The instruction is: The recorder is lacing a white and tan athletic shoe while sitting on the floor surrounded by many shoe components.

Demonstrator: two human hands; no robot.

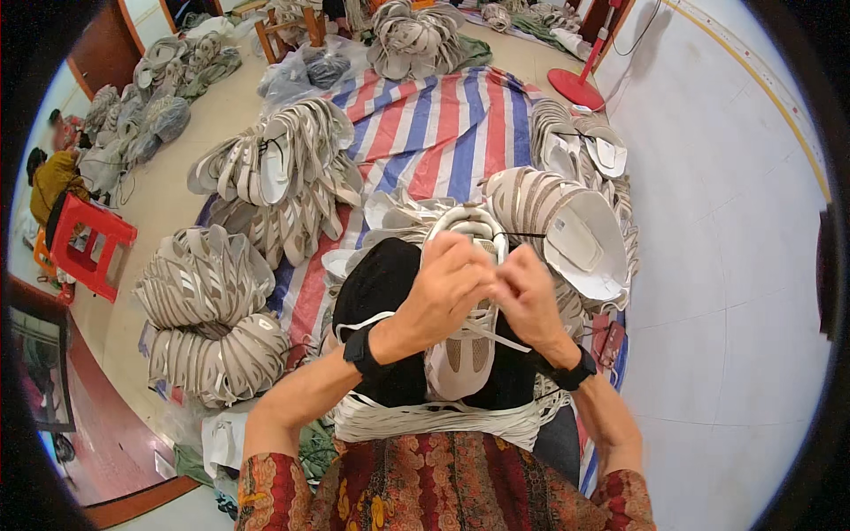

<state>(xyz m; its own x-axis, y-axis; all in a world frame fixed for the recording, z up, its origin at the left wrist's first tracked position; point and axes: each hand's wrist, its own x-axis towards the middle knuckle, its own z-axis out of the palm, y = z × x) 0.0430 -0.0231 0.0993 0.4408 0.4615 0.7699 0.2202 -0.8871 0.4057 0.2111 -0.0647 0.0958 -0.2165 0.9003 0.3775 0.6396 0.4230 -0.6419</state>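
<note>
the shoe upper point(458, 370) rests on black cloth point(376, 283), its toe toward the person and its collar away. the left hand point(453, 283) and the right hand point(529, 296) meet above its lacing area. the fingers of both are curled, tips drawn in close; whether they pinch a lace cannot be told. a white lace point(498, 336) trails across the upper below the hands. a bundle of white laces point(434, 421) lies near the toe. strung stacks of uppers point(208, 358) flank the striped sheet point(425, 133)
</note>
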